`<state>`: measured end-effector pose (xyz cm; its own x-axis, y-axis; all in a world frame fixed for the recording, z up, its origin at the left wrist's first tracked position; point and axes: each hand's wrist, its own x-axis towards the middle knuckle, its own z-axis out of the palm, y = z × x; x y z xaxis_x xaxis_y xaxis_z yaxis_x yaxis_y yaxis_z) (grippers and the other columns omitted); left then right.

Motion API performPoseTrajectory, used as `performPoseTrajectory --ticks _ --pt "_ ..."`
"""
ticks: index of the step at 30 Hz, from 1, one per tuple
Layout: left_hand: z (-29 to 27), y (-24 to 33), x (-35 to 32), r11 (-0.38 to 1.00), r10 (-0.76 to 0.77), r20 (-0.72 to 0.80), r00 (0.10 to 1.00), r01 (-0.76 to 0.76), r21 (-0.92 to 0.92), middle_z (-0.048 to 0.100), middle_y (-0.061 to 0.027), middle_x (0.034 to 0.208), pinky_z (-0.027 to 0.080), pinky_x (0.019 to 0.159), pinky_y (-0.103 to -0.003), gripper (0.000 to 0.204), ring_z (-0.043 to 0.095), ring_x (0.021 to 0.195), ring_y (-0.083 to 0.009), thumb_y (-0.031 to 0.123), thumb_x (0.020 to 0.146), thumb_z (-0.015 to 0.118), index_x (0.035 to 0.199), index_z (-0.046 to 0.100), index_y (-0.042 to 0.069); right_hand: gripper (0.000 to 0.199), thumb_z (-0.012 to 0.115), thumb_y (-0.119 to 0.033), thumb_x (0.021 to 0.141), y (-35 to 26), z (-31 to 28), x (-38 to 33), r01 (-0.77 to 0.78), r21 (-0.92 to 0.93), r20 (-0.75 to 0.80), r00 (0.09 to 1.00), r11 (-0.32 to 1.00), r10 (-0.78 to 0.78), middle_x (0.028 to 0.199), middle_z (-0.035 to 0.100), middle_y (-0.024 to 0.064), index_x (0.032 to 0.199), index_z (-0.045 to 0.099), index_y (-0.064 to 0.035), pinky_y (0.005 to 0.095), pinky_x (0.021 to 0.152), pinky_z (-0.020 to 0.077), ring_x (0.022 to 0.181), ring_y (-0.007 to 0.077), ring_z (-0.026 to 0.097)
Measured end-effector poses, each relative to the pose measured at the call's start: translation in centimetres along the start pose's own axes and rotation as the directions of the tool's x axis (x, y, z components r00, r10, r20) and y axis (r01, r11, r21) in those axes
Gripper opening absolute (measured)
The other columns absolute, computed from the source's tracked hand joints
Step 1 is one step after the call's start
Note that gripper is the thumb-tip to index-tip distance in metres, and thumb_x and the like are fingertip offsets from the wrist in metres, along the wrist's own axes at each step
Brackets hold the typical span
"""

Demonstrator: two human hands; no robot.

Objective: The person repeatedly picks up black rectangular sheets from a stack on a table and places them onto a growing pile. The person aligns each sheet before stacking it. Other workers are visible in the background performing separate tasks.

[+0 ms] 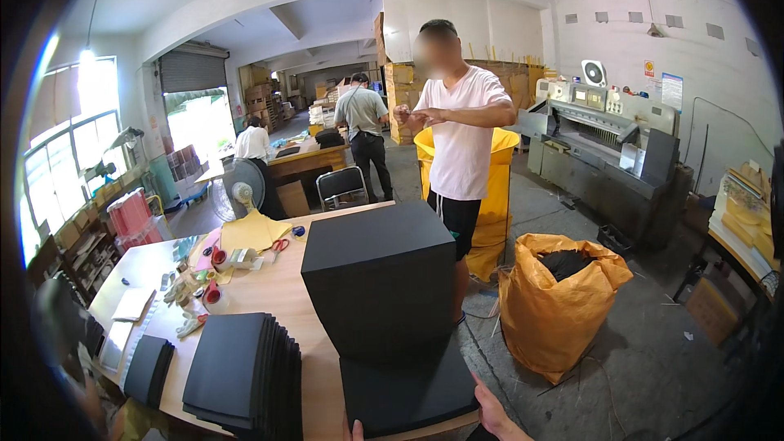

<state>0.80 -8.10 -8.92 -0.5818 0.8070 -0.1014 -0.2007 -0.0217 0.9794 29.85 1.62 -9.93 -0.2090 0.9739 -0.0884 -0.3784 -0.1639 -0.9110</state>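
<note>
From the head view, looking down, my right hand [490, 415] comes in at the lower edge with its fingers laid against the right edge of the flat black sheets [408, 392] at the near end of the tabletop [269, 290]. The fingers look loosely spread and rest on that edge rather than closing round anything, as if to keep the stack square. My left hand [357, 431] shows only as a fingertip or two at the very bottom, touching the near edge of the same sheets — too little of it is visible to tell whether it is spread or curled.

A tall black block [380, 273] stands upright on those sheets, its weight holding them flat. To its left a fanned pile of thinner black sheets [241, 371] lies near the tabletop's front edge, with a smaller dark bundle [149, 369] further left. Behind them are tape rolls [214, 276], red-handled scissors [280, 245] and yellow paper [249, 230], kept within reach but off the stacks.

Beyond the tabletop a person in a white shirt [461, 139] stands with both hands raised to chest height, beside an open orange sack [559, 302] of dark scraps on the floor — well apart from my hands.
</note>
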Motion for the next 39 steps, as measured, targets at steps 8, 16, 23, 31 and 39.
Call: performPoseTrajectory --ticks 8,16,23,31,39 --pt "-0.1 -1.3 0.6 0.998 0.056 -0.039 0.998 -0.056 -0.013 0.049 -0.0179 0.16 0.034 0.124 -0.044 0.059 0.046 0.146 -0.0322 0.03 0.111 0.055 0.158 0.045 -0.004 0.067 0.045 -0.031 0.115 0.0 0.3 0.0 -0.016 -0.11 -0.018 1.0 0.994 0.014 0.176 0.026 0.0157 0.169 0.023 0.0016 0.035 0.131 0.016 0.162 0.0252 0.022" --pt "0.3 -2.0 0.3 0.987 0.066 -0.048 0.997 -0.073 -0.146 0.051 -0.0179 0.158 0.032 0.125 -0.038 0.059 0.048 0.144 -0.0285 0.023 0.108 0.055 0.159 0.044 -0.004 0.064 0.051 -0.023 0.109 1.2 0.7 -0.3 -0.001 0.086 -0.114 0.993 0.996 0.011 0.168 0.041 0.014 0.166 0.033 0.0007 0.0363 0.128 0.0239 0.154 0.0241 0.037" --pt "0.3 -2.6 0.9 0.985 0.06 -0.001 0.998 -0.06 -0.162 0.045 -0.0178 0.163 0.027 0.127 -0.037 0.062 0.042 0.15 -0.0275 0.026 0.111 0.052 0.163 0.038 -0.004 0.062 0.053 -0.025 0.11 1.8 0.9 -0.2 0.072 0.144 -0.148 0.988 0.987 -0.05 0.166 0.044 0.0116 0.165 0.037 -0.0006 0.0371 0.128 0.0247 0.153 0.0233 0.039" --pt "-1.6 3.6 2.5 0.846 0.44 0.172 0.881 -0.471 0.249 0.051 -0.0185 0.158 0.028 0.127 -0.045 0.062 0.044 0.15 -0.0334 0.032 0.104 0.06 0.154 0.05 -0.003 0.082 0.053 -0.053 0.111 2.1 -1.3 -0.4 0.091 -0.072 -0.106 0.989 0.993 -0.099 0.169 0.037 0.0193 0.165 0.032 0.004 0.0396 0.129 0.0214 0.157 0.0287 0.033" --pt "7.9 10.9 3.9 0.411 0.242 0.87 0.43 -0.858 0.309 0.078 -0.0122 0.103 0.06 0.089 -0.042 0.021 0.073 0.099 -0.0321 0.026 0.097 0.074 0.107 0.082 0.01 0.034 0.074 -0.035 0.098 -3.6 0.1 -3.2 0.04 -0.763 -0.238 0.911 0.646 -0.337 0.108 0.074 0.0213 0.111 0.073 -0.0041 0.046 0.087 0.0552 0.104 0.0419 0.07"
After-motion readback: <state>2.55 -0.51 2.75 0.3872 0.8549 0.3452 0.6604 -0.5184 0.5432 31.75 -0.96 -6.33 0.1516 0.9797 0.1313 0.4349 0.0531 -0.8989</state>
